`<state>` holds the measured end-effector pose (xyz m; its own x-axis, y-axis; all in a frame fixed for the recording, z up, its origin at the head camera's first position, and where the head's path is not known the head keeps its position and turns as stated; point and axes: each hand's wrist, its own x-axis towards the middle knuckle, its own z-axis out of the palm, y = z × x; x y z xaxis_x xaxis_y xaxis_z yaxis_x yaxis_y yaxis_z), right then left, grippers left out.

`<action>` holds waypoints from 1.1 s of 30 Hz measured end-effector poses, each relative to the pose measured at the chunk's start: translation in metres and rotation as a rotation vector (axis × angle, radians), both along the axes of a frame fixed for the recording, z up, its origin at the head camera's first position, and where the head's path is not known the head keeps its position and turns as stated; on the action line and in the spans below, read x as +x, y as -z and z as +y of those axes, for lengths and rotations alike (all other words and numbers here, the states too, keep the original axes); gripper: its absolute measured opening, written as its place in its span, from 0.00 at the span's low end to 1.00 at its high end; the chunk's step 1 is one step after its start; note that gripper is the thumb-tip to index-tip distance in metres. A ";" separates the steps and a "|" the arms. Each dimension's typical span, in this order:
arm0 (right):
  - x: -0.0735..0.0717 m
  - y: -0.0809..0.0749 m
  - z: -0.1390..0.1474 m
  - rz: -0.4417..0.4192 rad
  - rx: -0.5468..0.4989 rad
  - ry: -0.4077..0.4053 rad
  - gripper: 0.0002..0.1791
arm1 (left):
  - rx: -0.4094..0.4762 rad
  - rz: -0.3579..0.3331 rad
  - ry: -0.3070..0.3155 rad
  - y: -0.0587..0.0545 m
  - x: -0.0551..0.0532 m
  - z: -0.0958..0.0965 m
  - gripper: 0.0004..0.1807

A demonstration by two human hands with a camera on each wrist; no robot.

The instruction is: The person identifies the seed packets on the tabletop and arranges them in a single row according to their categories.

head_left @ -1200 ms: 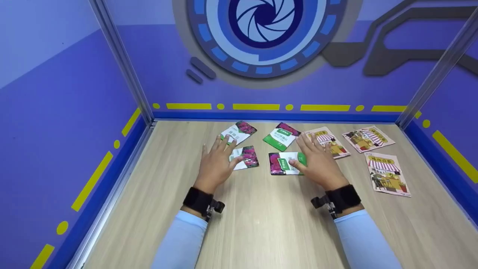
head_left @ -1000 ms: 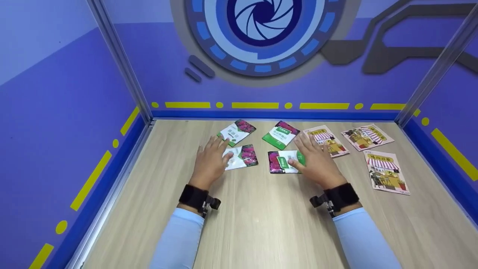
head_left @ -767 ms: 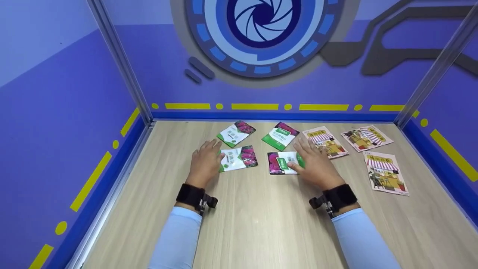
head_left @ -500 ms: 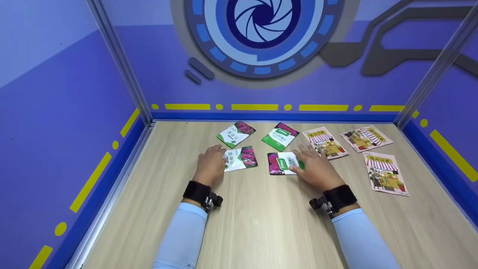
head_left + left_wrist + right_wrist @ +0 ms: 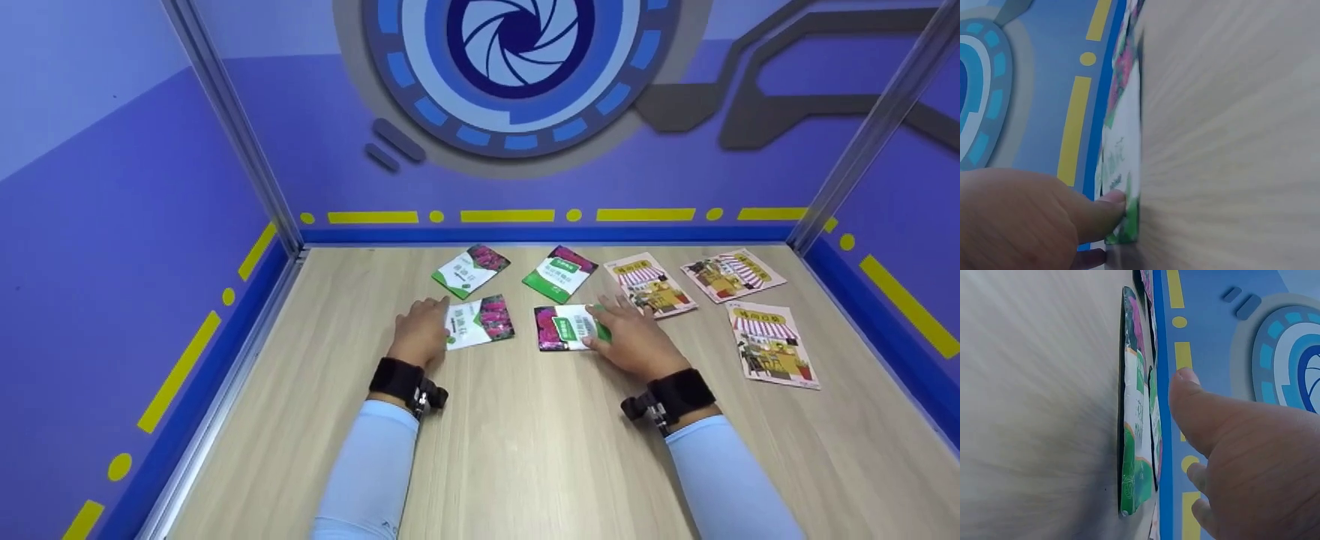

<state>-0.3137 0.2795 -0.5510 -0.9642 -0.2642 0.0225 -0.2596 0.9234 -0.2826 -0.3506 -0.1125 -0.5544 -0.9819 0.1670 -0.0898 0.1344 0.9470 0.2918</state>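
- The left hand (image 5: 422,330) is bending its fingers at the near end of a white flower packet (image 5: 481,321), thumb lying over it; whether it is pinching, one cannot tell. Dark characters are showing, too small to read.
- Beyond that hand, slightly right, a green-cornered packet (image 5: 471,270) is lying, similarly lettered.
- Beyond and left of the right hand (image 5: 639,339), a green-based packet (image 5: 560,274) is displaying a green label.
- Released, fingers outstretched, the right hand is overlapping a green-ended packet (image 5: 572,328), also green-labelled.
- Just beyond its fingertips and rightward, three awning-printed packets (image 5: 774,345) are bearing yellow, unreadable signs.
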 end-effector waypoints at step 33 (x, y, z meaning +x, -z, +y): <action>-0.003 -0.006 0.000 -0.111 -0.285 0.036 0.44 | 0.490 0.002 -0.230 -0.020 0.004 0.008 0.11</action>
<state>-0.3162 0.2793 -0.5445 -0.9735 -0.2283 -0.0155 -0.1812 0.8107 -0.5567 -0.3461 -0.1046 -0.5345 -0.9981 -0.0309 -0.0532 -0.0595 0.7049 0.7068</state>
